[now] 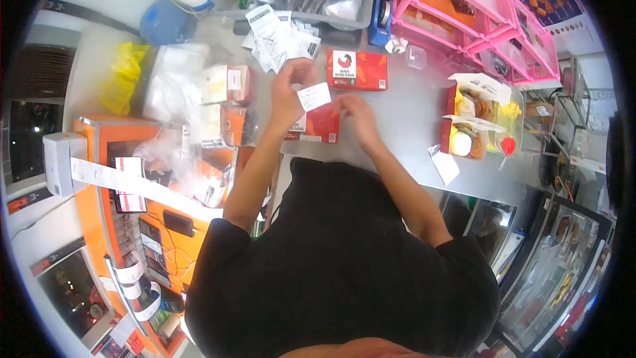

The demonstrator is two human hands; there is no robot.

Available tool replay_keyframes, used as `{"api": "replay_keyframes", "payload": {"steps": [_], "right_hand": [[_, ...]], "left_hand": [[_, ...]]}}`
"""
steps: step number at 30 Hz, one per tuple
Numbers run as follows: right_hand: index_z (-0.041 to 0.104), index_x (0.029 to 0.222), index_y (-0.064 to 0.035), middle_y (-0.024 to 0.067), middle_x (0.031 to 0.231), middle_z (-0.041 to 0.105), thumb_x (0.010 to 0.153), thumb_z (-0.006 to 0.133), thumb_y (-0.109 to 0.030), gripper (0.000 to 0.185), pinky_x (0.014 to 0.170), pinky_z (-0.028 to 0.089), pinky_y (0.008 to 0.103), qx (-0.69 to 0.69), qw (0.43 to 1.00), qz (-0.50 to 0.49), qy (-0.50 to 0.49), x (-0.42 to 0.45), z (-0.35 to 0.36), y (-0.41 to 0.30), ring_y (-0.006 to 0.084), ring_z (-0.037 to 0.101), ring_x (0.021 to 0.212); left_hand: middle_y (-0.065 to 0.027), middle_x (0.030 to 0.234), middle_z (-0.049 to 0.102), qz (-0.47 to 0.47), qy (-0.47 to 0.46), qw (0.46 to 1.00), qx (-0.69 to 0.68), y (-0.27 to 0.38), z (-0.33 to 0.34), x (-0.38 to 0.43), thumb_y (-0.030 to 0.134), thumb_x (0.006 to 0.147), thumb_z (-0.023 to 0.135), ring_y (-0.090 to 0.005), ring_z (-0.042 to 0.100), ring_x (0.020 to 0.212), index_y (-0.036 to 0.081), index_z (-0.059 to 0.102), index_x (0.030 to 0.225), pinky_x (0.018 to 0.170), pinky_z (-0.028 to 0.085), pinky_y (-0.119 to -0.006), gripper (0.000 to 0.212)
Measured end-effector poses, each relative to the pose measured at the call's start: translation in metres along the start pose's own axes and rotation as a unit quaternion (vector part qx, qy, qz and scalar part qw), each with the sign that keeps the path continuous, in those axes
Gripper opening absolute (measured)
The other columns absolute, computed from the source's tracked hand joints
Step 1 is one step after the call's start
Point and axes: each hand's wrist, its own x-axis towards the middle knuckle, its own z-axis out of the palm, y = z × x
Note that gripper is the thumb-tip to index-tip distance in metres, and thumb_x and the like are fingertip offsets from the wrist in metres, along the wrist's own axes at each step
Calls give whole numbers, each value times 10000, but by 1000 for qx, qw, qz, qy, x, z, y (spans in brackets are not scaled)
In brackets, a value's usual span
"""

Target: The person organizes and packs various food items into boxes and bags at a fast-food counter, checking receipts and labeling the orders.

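My left hand (294, 84) holds a small printed white label (314, 96) by its edge, above a red cardboard food box (322, 124) lying on the metal counter (397, 124). To the right of the label is my right hand (358, 118). Its fingers are bent, near the box's right edge, and whether anything small is between them I cannot tell. Just beyond, a second closed red food box (367, 70) bears a printed logo and writing. A pile of printed paper slips (276, 35) lies behind my left hand.
Two open food boxes (464, 141) with fried food stand at the right, by a clear tub (509, 109). A paper slip (443, 165) lies at the counter's front edge. Pink plastic racks (489, 35), a grey bin (298, 12) and a blue tape dispenser (380, 22) line the back.
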Motion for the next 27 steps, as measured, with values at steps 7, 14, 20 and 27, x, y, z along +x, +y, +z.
{"api": "replay_keyframes", "payload": {"steps": [7, 14, 20, 27], "right_hand": [[759, 1101, -46, 14, 940, 724, 1063, 694, -280, 246, 739, 448, 261, 266, 957, 110, -29, 0, -65, -131, 96, 630, 840], [772, 987, -44, -35, 848, 682, 1017, 767, -194, 153, 673, 433, 229, 155, 961, 4, 231, -3, -110, -113, 23, 567, 786], [748, 981, -19, -40, 784, 566, 1043, 721, -179, 174, 668, 395, 236, 177, 952, 75, 236, -8, -132, -81, 48, 480, 713], [740, 1060, -7, -8, 890, 659, 1085, 627, -207, 231, 696, 430, 253, 271, 935, 84, 215, 3, -130, -55, 77, 547, 770]], "left_hand": [[-46, 982, 725, 8, -48, 997, -59, 28, 50, 30, 178, 981, 788, -120, 675, 802, 74, 716, 1150, 767, 539, -296, 212], [-98, 1221, 732, 116, -105, 952, 262, -24, 59, 42, 186, 894, 843, -299, 712, 1103, 95, 691, 1272, 947, 564, -428, 417], [-107, 1556, 555, 182, -309, 884, 298, -77, 88, 26, 307, 819, 873, -354, 475, 1476, 159, 657, 1405, 1208, 370, -541, 642], [-71, 1550, 553, 256, -323, 830, 376, -116, 95, 33, 346, 867, 823, -310, 511, 1431, 191, 691, 1391, 1154, 379, -593, 562]]}}
